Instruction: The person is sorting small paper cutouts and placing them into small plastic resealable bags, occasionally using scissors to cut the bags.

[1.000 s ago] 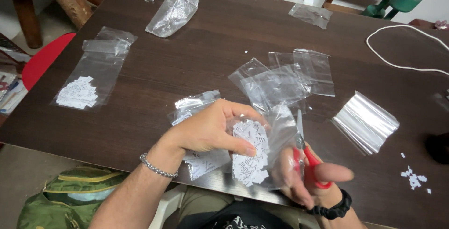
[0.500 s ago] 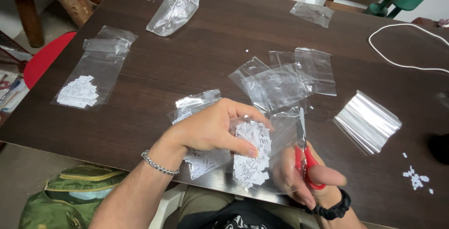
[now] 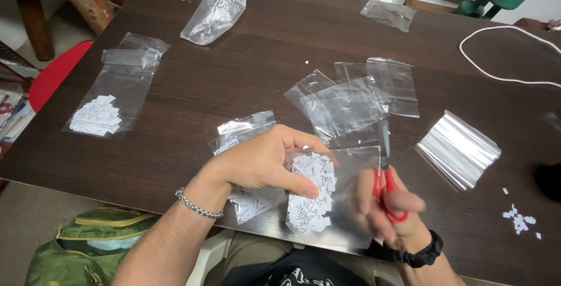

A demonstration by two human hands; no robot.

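We hold a clear plastic bag point(image 3: 342, 204) filled with white printed paper slips point(image 3: 312, 195) above the near edge of the dark wooden table point(image 3: 263, 70). Our left hand point(image 3: 263, 160) grips the bag from above: the fingers point(image 3: 304, 188) curl over its top and pinch the plastic against the paper slips inside. A metal chain bracelet point(image 3: 196, 204) sits on the left wrist.

Our right hand point(image 3: 388, 210) holds red-handled scissors point(image 3: 385, 175) at the right side of the bag. The fingers are closed through and around the red handles, and the blades point up and away from us, lying against the bag's upper right corner. We cannot tell how far apart the blades stand, as the hand is blurred. A black wristband point(image 3: 421, 254) circles the right wrist.

Under the left hand, a second bag with slips point(image 3: 251, 201) lies on the table, partly covered. Just beyond the hands lies a loose pile of empty clear bags point(image 3: 356, 99). A neat stack of flat bags point(image 3: 459, 148) rests to the right, well apart from the hand. At far left lies a filled bag of slips point(image 3: 108, 102); a crumpled bag point(image 3: 213, 14) lies at the far edge. Small paper scraps point(image 3: 519, 219) are scattered at right, and a white cord point(image 3: 497, 58) loops across the far right corner.
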